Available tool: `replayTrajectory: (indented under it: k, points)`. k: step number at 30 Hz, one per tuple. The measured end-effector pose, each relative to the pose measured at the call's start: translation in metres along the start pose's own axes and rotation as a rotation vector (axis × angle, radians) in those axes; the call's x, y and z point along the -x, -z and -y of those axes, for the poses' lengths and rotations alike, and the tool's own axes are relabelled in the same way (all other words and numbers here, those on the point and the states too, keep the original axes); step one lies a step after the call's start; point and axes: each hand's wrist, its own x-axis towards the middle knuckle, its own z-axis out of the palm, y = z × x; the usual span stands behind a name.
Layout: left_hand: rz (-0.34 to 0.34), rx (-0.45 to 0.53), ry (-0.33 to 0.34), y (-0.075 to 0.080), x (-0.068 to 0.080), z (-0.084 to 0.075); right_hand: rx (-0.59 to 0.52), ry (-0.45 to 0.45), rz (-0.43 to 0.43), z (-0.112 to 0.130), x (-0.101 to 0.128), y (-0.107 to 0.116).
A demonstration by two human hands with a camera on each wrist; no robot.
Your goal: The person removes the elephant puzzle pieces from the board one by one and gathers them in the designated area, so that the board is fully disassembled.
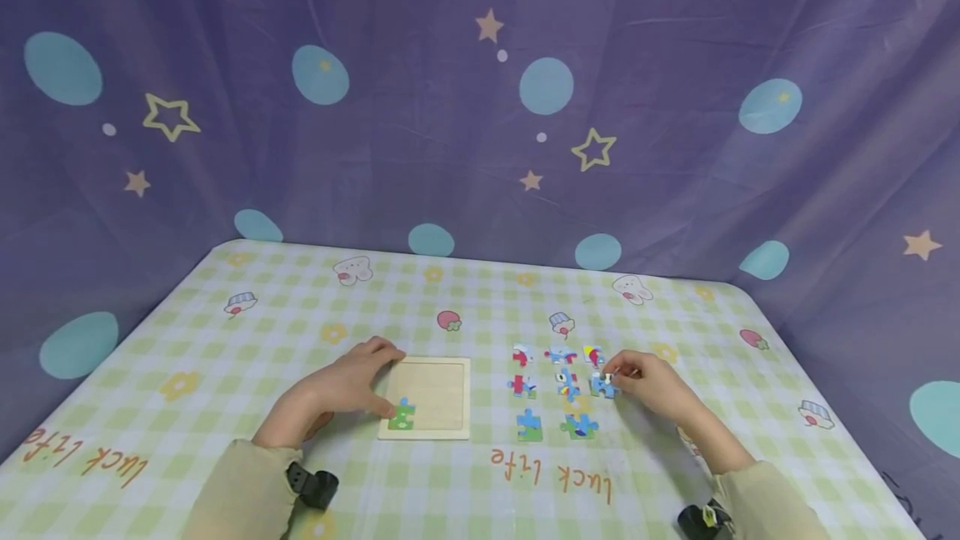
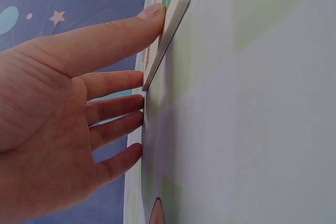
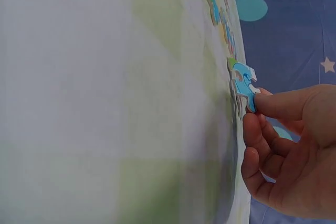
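Tabletop: right hand [image 1: 652,382] pinches blue puzzle piece [image 1: 602,386].

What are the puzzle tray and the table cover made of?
The puzzle tray looks like pale unpainted wood or plywood: matte, light tan, thick square edge in the left wrist view. The table cover seems a smooth printed plastic or oilcloth sheet with a soft sheen, though I can't be sure.

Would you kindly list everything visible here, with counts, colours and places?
Tray: one, pale wood, table centre, left of the loose pieces.
Placed piece: one, green and blue, tray's near-left corner.
Loose pieces: eight, mostly blue, red and green, right of the tray.
Tablecloth: one, green-white check, covering the table.
Backdrop: one, purple with stars and dots, behind.
Left hand: fingers straight, resting on the tray's left edge.
Right hand: pinches the rightmost blue piece.
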Motion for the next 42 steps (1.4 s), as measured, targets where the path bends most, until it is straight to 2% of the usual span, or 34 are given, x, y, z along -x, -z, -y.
replayTrajectory:
  k: [15,31,42]
  points:
    - [0.004,0.005,0.01,0.001,0.0,-0.002,0.08,0.002,-0.022,-0.008,-0.005,0.001]
    - [0.006,-0.004,0.017,0.002,-0.002,-0.002,0.101,-0.007,-0.033,-0.011,-0.009,-0.002]
    - [0.003,0.012,0.019,-0.002,0.0,-0.001,0.105,-0.018,-0.03,0.0,-0.004,0.0]
